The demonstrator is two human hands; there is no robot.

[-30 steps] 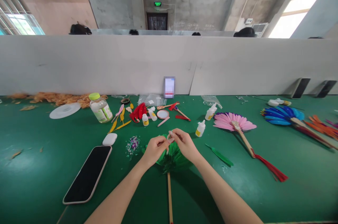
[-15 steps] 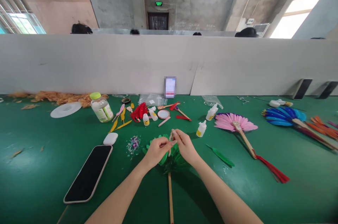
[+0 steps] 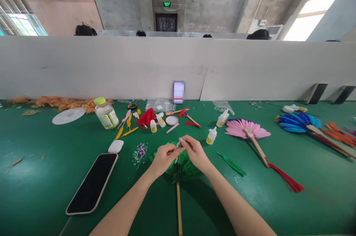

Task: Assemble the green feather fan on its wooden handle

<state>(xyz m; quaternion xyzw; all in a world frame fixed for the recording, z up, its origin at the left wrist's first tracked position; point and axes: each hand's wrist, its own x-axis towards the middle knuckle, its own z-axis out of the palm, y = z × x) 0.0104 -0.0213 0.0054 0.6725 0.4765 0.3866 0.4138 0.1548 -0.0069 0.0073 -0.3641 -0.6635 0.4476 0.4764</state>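
Note:
My left hand (image 3: 166, 160) and my right hand (image 3: 194, 151) meet at the fingertips above a green feather fan (image 3: 185, 164). A thin pale pink stick (image 3: 176, 159) slants down out of the pinched fingers of my left hand. The thumb and finger of my right hand are pressed together by the stick's upper end; what lies between them is too small to name. The fan lies on the green table, its wooden handle (image 3: 179, 206) pointing towards me. Both hands hide part of its feathers.
Purple and white sequins (image 3: 140, 151) lie left of the fan, a loose green feather (image 3: 234, 165) right. Glue bottles (image 3: 211, 135) stand behind. A phone (image 3: 93, 184) and jar (image 3: 106, 114) are left; a pink fan (image 3: 247, 129) and blue fan (image 3: 299, 121) right. A white partition (image 3: 125, 69) closes the back.
Both hands stay close together over the green fan, with only a slight shift of the fingertips. The lower end of the pink stick has tilted a little to the left.

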